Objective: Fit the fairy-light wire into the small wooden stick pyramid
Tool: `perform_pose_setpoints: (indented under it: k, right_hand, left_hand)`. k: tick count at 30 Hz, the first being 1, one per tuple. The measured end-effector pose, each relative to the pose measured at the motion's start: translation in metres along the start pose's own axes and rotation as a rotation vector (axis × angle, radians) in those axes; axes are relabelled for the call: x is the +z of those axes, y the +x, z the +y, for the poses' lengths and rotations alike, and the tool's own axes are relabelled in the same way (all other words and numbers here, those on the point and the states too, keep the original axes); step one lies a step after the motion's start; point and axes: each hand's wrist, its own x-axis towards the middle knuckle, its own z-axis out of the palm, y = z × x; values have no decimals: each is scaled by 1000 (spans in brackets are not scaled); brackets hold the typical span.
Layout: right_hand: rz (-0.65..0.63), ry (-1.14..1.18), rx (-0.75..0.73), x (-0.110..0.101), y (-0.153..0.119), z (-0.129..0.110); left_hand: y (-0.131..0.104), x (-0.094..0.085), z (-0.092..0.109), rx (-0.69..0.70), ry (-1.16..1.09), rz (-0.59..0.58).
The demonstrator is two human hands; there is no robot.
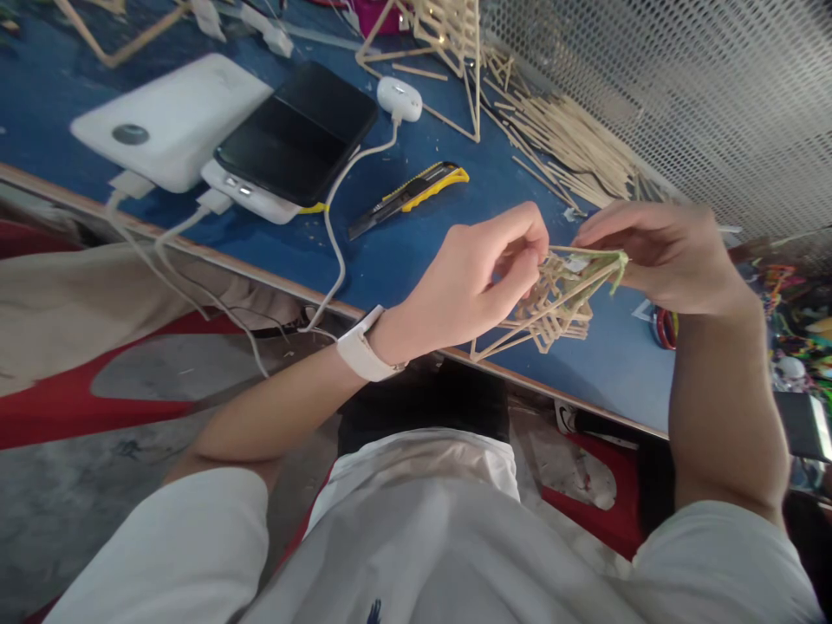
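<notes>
Above the table's front edge is a small frame of thin wooden sticks (pixel 552 321), with crossed and layered pieces inside it. My left hand (pixel 468 277) pinches the frame's left side between thumb and fingers; a white band (pixel 370 347) is on that wrist. At the pointed right end, a green strip (pixel 617 269) is wound around the joined sticks. My right hand (pixel 676 251) curls around that end, its thumb by the tip and its other fingertips partly hidden.
A yellow and black utility knife (pixel 416 195) lies on the blue table (pixel 403 260). To its left are a black phone (pixel 299 130), a white power bank (pixel 169 121) and cables. Loose sticks (pixel 565 130) and a larger stick structure (pixel 448 43) lie behind, by a perforated metal panel (pixel 682 95).
</notes>
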Motion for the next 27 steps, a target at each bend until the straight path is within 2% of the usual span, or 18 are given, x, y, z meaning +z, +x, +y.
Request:
perform_pose_setpoints:
  k: [6,13,18,22,25,27]
  right_hand:
    - [27,17,79,6,-2,-7]
    - [16,-61,54,-1,-8,-7]
    - [19,-111,3,2,-23,-6]
    - [61,7,-52,9,-36,1]
    - [136,-54,-99,21,-41,3]
    - [298,-162,-108,36,-43,-4]
  left_hand:
    - [-2,-1,6,-47,-26,-8]
    - [-9,-5,9,-64,-85,-58]
    - [-21,-4,4,-12,-116,6]
    - [-32,-2,1,52,-68,106]
    - [-37,2,0,63,-45,154]
    - [-39,5,1,51,-67,174]
